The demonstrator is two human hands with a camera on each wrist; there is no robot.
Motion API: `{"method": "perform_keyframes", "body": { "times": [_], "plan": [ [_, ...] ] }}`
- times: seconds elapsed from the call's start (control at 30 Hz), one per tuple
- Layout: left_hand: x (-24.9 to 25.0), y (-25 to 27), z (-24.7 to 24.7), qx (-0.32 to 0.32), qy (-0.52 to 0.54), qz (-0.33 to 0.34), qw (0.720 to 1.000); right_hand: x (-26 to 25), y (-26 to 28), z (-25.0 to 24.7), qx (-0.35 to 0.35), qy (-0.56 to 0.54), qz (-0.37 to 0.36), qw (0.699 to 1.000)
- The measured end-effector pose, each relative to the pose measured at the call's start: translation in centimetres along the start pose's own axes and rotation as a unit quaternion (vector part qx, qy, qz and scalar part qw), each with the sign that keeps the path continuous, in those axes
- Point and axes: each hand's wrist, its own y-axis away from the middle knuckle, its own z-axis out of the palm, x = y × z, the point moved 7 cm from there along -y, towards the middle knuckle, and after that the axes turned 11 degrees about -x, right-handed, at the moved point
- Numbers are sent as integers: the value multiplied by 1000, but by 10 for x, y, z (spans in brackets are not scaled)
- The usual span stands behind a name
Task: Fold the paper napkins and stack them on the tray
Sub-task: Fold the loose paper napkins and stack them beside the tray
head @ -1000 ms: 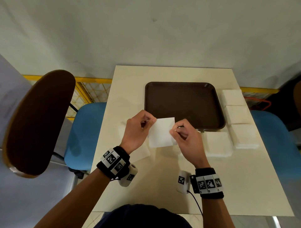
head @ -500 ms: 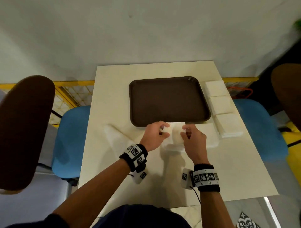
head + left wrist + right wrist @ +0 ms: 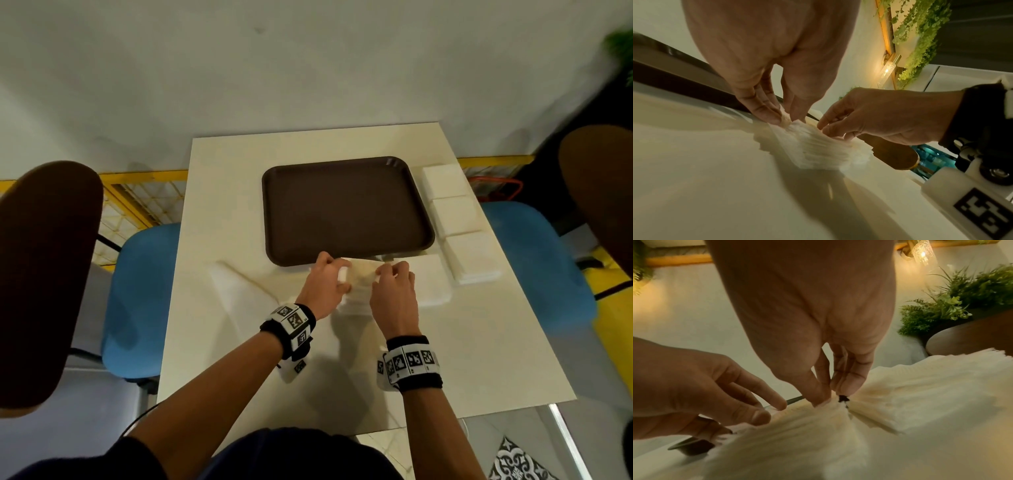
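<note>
Broadly, a cream table [image 3: 239, 342] fills the head view, with a blue chair [image 3: 137, 301] on each side and a dark chair back [image 3: 44, 274] at the far left. A brown tray [image 3: 342, 212] sits on the far half of the table, nothing lying on it. Just right of the tray, three white stacks [image 3: 455, 212] stand in a row along its edge, and a fourth stack [image 3: 430, 281] lies at the tray's near right corner. A loose sheet [image 3: 236, 291] lies flat on the table to the left, apart from the hands.

Both hands meet at the tray's near edge over a pile [image 3: 818, 146] of napkins resting on the table. The left hand [image 3: 323, 286] has its thumb and fingers [image 3: 766, 113] curled, pinching a corner of the top napkin [image 3: 359, 274]. The right hand [image 3: 394, 294] does likewise at the napkin's other side; in the right wrist view its fingertips [image 3: 851, 382] are pressed together on a gathered bit of paper. The napkin bends between the two pinches, its far edge touching or overlapping the tray rim; which, I cannot tell. Each wrist carries a black band with square markers [image 3: 294, 322].
</note>
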Motion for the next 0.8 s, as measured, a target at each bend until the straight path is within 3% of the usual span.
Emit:
{"method": "perform_keyframes", "body": {
  "times": [0.17, 0.3, 0.43, 0.57, 0.7, 0.8],
  "plan": [
    [-8, 26, -30, 60, 30, 22, 998, -24, 7, -16, 65, -55, -29, 996],
    [-38, 62, -71, 151, 37, 7, 988, -70, 14, -14, 68, -103, -129, 984],
    [-85, 102, -110, 236, 24, -47, 970, -115, 18, 7, -12, -129, -188, 974],
    [-134, 135, -131, 308, 54, -150, 938, -152, 16, 44, -114, -112, -228, 961],
    [-175, 146, -123, 295, 150, -251, 910, -180, 19, 79, -161, -52, -261, 950],
    [-183, 143, -120, 272, 182, -259, 909, -193, 25, 90, -143, -14, -281, 949]
  ]
}}
